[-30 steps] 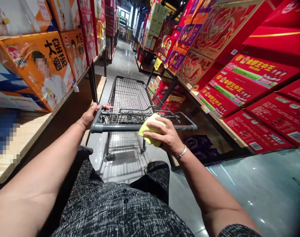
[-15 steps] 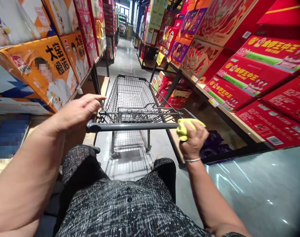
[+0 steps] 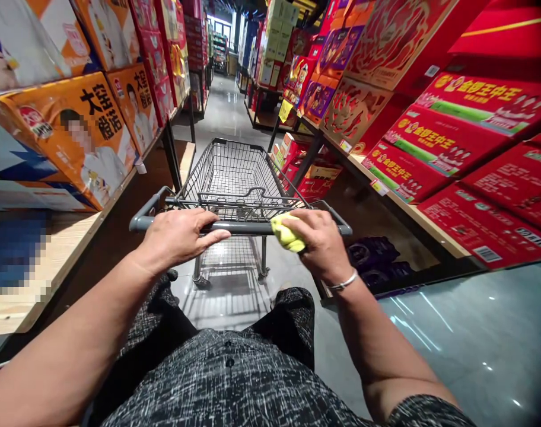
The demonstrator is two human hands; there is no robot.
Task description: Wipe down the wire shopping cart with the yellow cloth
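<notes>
A dark grey shopping cart [image 3: 239, 169] stands straight in front of me, with its wire basket facing down the aisle. My left hand [image 3: 179, 237] lies on the left part of the cart handle [image 3: 246, 228], fingers over the top and thumb on the near side, loosely gripping it. A crumpled yellow cloth [image 3: 288, 232] is bunched in my right hand [image 3: 321, 240], pressed against the handle's right part. The fingertips of the right hand are partly hidden behind the cloth. Nothing shows inside the wire basket.
Orange boxes [image 3: 66, 136] are stacked on the left shelf, above a wooden ledge [image 3: 70, 279]. Red boxes [image 3: 435, 136] fill the right shelf. Dark purple packages [image 3: 372, 255] lie low at right. The tiled aisle [image 3: 226, 101] runs ahead between the shelves.
My left hand has come from above the handle's left end onto the bar, moving right. My right hand, with the cloth, has slid left along the handle.
</notes>
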